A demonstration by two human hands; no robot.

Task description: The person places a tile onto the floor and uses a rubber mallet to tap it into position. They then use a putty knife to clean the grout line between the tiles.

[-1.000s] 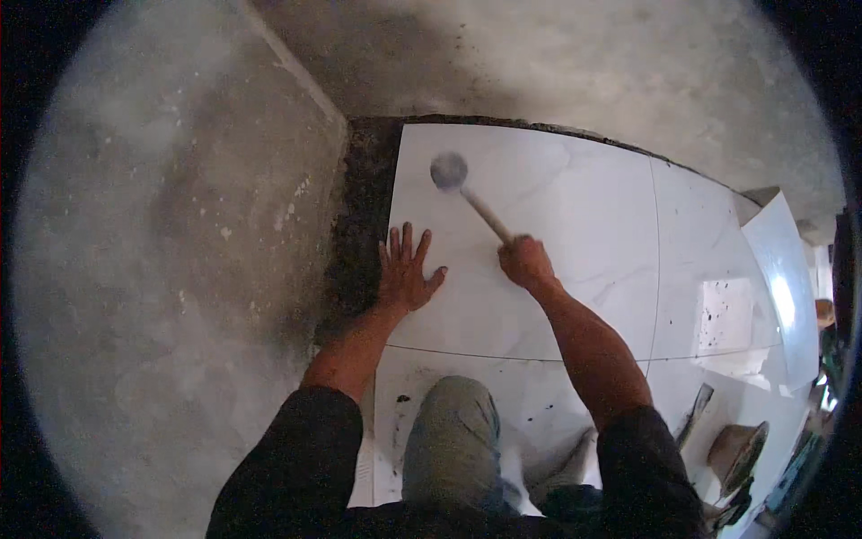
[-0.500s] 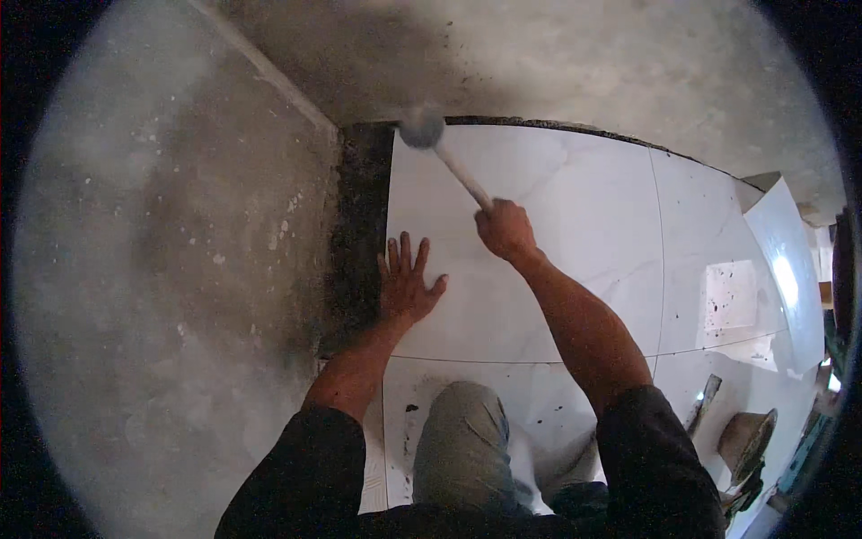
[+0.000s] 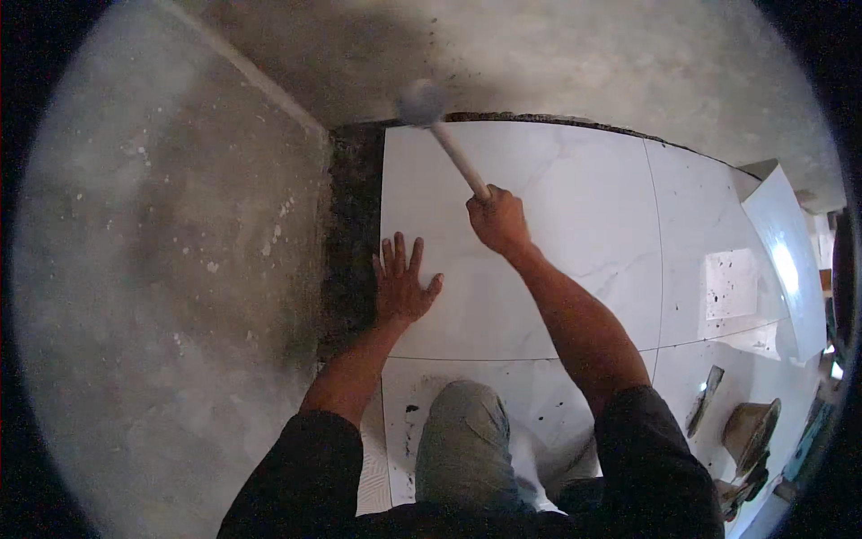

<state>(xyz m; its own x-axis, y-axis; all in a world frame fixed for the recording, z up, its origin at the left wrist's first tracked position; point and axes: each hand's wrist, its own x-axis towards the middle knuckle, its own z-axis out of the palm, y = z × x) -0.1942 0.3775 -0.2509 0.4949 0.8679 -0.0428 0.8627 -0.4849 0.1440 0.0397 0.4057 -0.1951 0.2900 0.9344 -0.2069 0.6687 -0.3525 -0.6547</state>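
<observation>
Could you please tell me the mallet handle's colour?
The handle is light tan, clearest in the head view.

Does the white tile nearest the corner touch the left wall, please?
No, a dark strip separates the white tile from the left wall.

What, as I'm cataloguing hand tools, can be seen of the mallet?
The mallet has a blurred, rounded grey head, paler on top, and a straight, pale handle that looks wooden. The person's right grip is closed around the handle's near end. From there the handle slants up and left in the picture, putting the head by the far left corner of the white tile. Whether the head touches anything is unclear.
</observation>
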